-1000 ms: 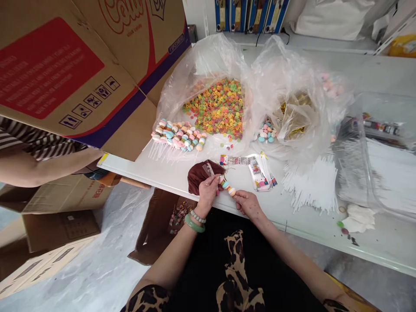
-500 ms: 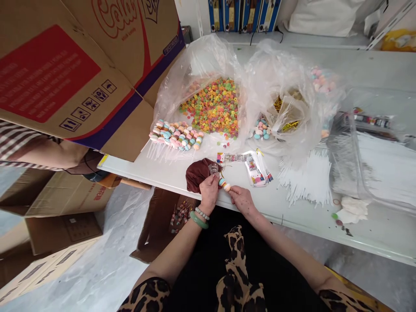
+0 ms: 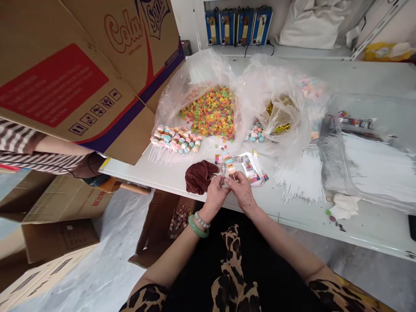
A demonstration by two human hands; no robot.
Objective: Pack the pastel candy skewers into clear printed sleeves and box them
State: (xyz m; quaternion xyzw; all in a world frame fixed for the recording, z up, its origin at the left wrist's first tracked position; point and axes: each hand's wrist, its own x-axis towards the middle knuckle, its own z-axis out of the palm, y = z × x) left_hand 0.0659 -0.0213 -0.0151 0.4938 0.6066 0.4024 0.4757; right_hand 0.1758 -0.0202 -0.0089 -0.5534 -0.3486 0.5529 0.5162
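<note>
In my right hand [image 3: 242, 190] is a candy skewer [image 3: 231, 168], held upright by its stick, with pink, blue and orange pieces threaded on it. My left hand [image 3: 216, 193] is beside it, its fingers closed on a small clear plastic wrapper [image 3: 222, 169]. The fingertips of both hands meet near the skewer's lower end. A crumpled dark brown cloth [image 3: 199, 177] lies on the table left of my left hand. Behind the skewer are printed wrappers [image 3: 252, 168]. A row of finished candy skewers [image 3: 177, 139] rests farther back on the left.
An open plastic bag of ring candies [image 3: 214, 115] stands behind. Other plastic bags [image 3: 260, 82] hold pastel candies and gold ties. White sticks [image 3: 299, 175] lie to the right near a clear tub [image 3: 373, 190]. A large carton [image 3: 97, 60] overhangs the left; a box [image 3: 152, 229] sits below the edge.
The skewer has turned from lying slanted between my hands to standing upright in my right hand. My hands have come together, the right one moving left. The view has shifted slightly.
</note>
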